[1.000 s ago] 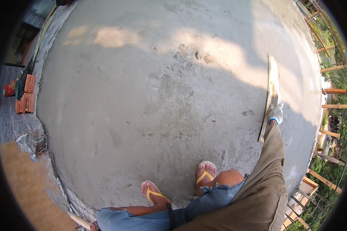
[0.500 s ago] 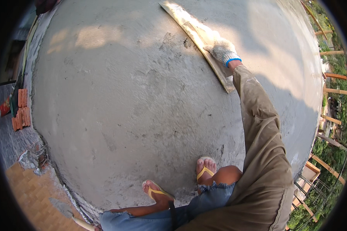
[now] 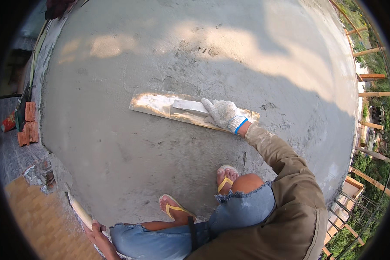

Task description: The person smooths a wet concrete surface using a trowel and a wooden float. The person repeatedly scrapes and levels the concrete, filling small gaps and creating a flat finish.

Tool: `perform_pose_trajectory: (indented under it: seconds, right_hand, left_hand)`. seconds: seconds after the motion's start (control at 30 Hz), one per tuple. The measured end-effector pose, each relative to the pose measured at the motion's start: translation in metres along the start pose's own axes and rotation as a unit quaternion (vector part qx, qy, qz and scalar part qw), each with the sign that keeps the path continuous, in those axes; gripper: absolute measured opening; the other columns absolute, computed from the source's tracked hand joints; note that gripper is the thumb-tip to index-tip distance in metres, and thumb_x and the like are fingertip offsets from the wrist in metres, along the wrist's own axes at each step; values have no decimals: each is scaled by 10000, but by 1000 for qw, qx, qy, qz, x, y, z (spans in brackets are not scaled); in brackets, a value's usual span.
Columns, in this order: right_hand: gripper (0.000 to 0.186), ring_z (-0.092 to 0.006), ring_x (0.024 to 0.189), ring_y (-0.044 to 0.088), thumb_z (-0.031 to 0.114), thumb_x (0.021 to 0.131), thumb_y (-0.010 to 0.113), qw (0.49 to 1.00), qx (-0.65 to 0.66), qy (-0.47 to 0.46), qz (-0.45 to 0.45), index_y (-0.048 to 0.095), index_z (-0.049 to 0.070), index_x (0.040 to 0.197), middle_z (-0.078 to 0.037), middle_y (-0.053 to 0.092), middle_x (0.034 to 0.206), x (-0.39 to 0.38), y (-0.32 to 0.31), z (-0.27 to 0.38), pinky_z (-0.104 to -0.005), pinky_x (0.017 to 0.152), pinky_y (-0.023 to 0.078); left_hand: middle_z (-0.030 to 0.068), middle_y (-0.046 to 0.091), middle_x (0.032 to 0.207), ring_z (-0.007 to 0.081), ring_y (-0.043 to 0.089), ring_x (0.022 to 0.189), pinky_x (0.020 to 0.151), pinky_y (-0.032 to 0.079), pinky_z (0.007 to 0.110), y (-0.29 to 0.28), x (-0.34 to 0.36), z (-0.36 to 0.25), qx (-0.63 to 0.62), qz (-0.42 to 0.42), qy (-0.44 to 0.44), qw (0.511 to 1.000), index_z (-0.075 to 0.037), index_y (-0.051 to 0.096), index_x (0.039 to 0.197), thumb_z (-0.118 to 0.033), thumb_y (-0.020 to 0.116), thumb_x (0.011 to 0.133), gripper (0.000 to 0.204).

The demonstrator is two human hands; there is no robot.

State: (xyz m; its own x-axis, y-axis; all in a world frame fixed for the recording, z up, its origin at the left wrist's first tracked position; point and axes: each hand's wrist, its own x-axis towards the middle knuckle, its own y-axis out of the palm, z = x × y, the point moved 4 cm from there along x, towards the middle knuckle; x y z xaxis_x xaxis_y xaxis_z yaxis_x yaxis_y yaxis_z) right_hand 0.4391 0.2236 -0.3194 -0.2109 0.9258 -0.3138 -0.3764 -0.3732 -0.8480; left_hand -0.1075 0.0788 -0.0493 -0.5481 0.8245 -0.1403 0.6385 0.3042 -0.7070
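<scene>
My right hand (image 3: 223,113), in a white knitted glove with a blue cuff edge, is closed round the handle of a long hand float (image 3: 154,103). The float's long, pale, cement-smeared board lies on the grey wet concrete (image 3: 130,173), angled slightly down toward the right. At the lower left, my bare left hand (image 3: 99,237) grips the pale handle of a trowel (image 3: 80,211). Its blade shows only as a thin dark edge beyond the handle, near the concrete's left border.
My feet in yellow-strapped flip-flops (image 3: 175,208) stand on the concrete. Stacked red bricks (image 3: 29,125) and a broken cement edge (image 3: 41,173) lie left, beside tan tiled floor (image 3: 34,216). Wooden poles (image 3: 372,94), thin rods and greenery line the right edge.
The hand float has come nearer and swung from a steep slant to nearly crosswise, with my right arm drawn in. My left hand has risen into view with the trowel, its blade turned edge-on.
</scene>
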Motion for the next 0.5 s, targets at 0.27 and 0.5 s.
perform_pose_trajectory:
  seconds: [0.27,0.5]
  right_hand:
    - [691,-388,987,698,506,943,669,955,-52,258,-135,490,84,1459,-202,703,1082,-185,6,-110,-504,821,561]
    - [742,-393,1020,693,498,889,739,874,-23,446,-192,503,92,1464,-198,707,1117,-262,46,-159,-506,846,555]
  left_hand:
    - [-1,447,661,70,395,604,520,345,305,227,41,-135,93,316,204,922,-16,532,888,-406,537,1102,445]
    - [201,637,687,337,628,591,565,485,461,415,59,-219,270,265,409,830,29,603,950,-363,609,1055,406]
